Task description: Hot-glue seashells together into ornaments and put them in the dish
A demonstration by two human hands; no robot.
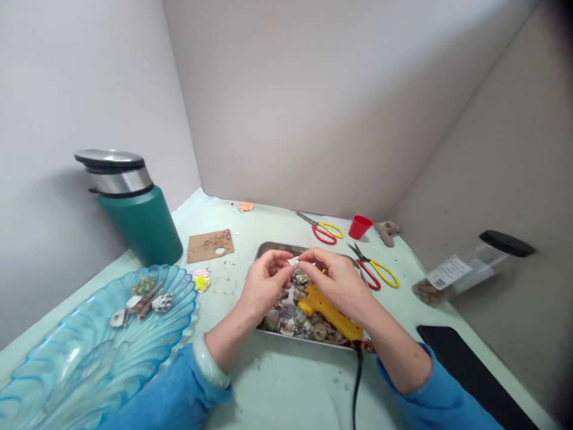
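My left hand [264,283] and my right hand [333,278] meet above a metal tray [268,246], thumbs and forefingers pinched close together. A small whitish bit shows between the fingertips, but its kind is hard to make out. Below the hands, the tray holds many shells [319,331] and small stones in mixed green, brown and white. On top of them lies a yellow hot glue gun [331,313], its black cord [357,382] running down over the tray's front edge. My right forearm passes over the tray's right side and hides part of it.
Left: a blue scalloped dish [89,352] with several shells, a green bottle [143,227], a cardboard piece [210,245]. Back right: two pairs of scissors [324,233], [378,272], a red cup [360,227]. Right: a tilted clear jar [465,275], a black flat object [470,370].
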